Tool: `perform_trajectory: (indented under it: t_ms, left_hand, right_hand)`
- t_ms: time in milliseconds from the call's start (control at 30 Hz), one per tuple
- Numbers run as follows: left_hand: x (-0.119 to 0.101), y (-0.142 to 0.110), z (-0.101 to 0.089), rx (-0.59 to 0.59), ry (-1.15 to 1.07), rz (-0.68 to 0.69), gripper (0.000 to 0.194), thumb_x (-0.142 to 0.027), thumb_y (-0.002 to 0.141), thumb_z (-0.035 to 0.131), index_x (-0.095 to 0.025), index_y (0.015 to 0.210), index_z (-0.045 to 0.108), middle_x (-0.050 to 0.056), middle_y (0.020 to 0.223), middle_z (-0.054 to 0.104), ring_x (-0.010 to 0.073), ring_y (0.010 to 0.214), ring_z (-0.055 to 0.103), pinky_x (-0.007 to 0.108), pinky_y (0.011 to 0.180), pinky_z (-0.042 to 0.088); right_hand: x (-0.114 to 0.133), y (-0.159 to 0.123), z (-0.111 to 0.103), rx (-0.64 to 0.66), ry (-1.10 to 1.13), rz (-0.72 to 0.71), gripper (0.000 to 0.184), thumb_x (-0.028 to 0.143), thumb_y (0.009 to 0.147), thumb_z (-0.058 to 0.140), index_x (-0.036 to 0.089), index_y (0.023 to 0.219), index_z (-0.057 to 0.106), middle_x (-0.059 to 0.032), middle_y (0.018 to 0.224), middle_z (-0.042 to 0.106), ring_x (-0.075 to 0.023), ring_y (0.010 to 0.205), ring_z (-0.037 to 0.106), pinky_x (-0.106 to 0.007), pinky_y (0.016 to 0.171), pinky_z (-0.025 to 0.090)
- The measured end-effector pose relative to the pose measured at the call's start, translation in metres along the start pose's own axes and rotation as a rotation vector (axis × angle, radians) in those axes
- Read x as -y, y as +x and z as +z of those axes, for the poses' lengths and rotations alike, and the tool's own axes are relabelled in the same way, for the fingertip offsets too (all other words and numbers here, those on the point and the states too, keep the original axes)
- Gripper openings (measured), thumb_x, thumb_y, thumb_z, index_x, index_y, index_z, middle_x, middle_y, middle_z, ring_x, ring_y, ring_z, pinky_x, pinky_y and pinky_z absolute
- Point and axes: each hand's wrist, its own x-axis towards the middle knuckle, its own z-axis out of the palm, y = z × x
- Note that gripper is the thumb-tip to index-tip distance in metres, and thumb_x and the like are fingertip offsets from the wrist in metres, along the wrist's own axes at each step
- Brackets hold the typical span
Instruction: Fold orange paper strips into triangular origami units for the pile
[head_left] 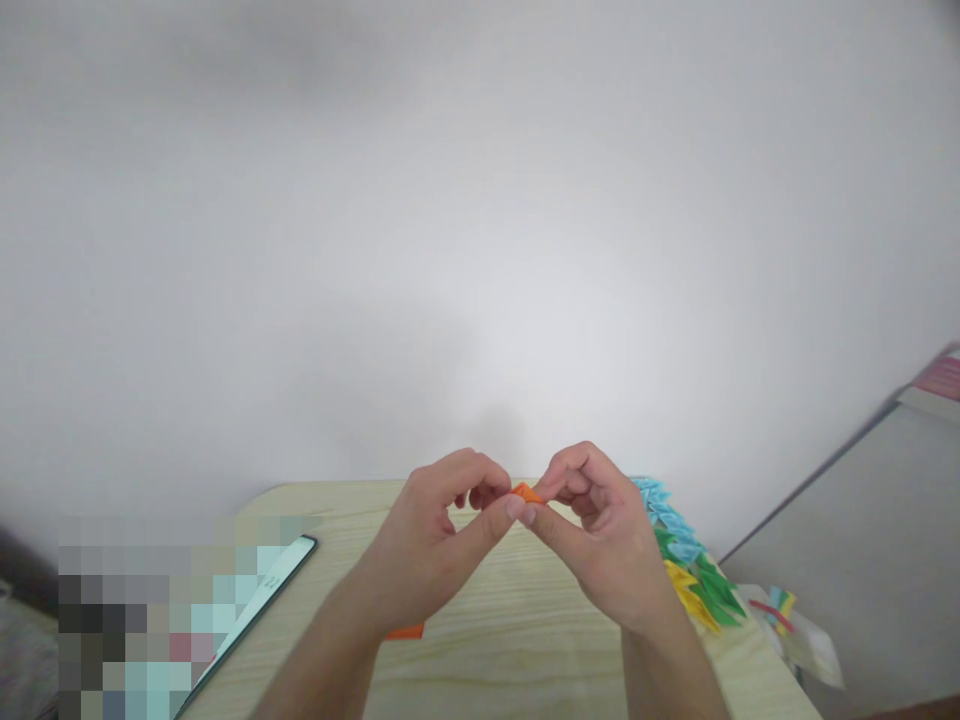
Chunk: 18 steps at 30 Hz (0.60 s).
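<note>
A small folded piece of orange paper (528,492) is pinched between both hands above the table. My left hand (450,535) grips its left end between thumb and forefinger, the other fingers curled. From the other side, my right hand (596,535) pinches the right end in the same way, and the two thumb tips nearly meet below it. Another flat orange piece of paper (406,632) lies on the table, partly hidden by my left forearm.
The light wooden table (495,660) stands against a white wall. Light blue folded paper pieces (667,515), green ones (716,590) and yellow ones (686,592) lie along its right edge. A phone or tablet (259,610) is at the left, partly pixelated. A whitish bag (810,645) sits beyond the right edge.
</note>
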Motion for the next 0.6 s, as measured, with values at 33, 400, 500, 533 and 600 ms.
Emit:
perform_trajectory:
  t_ms: [33,400,500,533,600]
  left_hand:
    - [-0.001,0.000,0.000,0.021,-0.005,0.005,0.019,-0.032,0.099,0.062,-0.020,0.084,0.065,0.001,0.078,0.062,0.0149,0.074,0.055,0.027,0.065,0.043]
    - [0.009,0.000,0.000,-0.001,-0.095,-0.009,0.019,-0.027,0.102,0.060,-0.020,0.085,0.066,-0.001,0.078,0.062,0.0129,0.072,0.053,0.026,0.067,0.042]
    - [0.010,0.000,-0.002,0.014,-0.080,-0.031,0.020,-0.029,0.102,0.060,-0.020,0.086,0.067,0.000,0.079,0.063,0.0135,0.074,0.054,0.027,0.069,0.043]
    - [0.010,0.000,-0.003,0.022,-0.071,-0.040,0.021,-0.030,0.102,0.060,-0.020,0.086,0.067,0.000,0.079,0.063,0.0135,0.074,0.054,0.027,0.069,0.043]
    - [0.010,0.000,-0.006,0.049,-0.052,-0.063,0.023,-0.032,0.103,0.059,-0.019,0.085,0.066,-0.001,0.078,0.062,0.0134,0.073,0.053,0.026,0.067,0.042]
  right_hand:
    - [0.000,0.000,-0.001,0.020,-0.003,0.001,0.022,0.027,0.089,0.080,0.024,0.093,0.059,0.0022,0.083,0.066,-0.0147,0.078,0.062,-0.027,0.073,0.047]
    - [-0.011,0.008,-0.010,0.149,-0.023,0.117,0.019,0.040,0.092,0.077,0.021,0.089,0.079,-0.0033,0.085,0.077,-0.0184,0.081,0.069,-0.032,0.076,0.053]
    - [-0.013,0.009,-0.010,0.131,-0.046,0.109,0.020,0.039,0.092,0.077,0.021,0.085,0.078,-0.0022,0.080,0.077,-0.0167,0.076,0.068,-0.030,0.073,0.053]
    - [-0.014,0.010,-0.010,0.128,-0.045,0.108,0.021,0.039,0.093,0.077,0.020,0.084,0.078,-0.0023,0.079,0.077,-0.0165,0.075,0.069,-0.029,0.073,0.054]
    - [-0.015,0.011,-0.009,0.122,-0.037,0.112,0.021,0.039,0.093,0.077,0.020,0.083,0.077,-0.0024,0.077,0.077,-0.0164,0.073,0.069,-0.029,0.071,0.054]
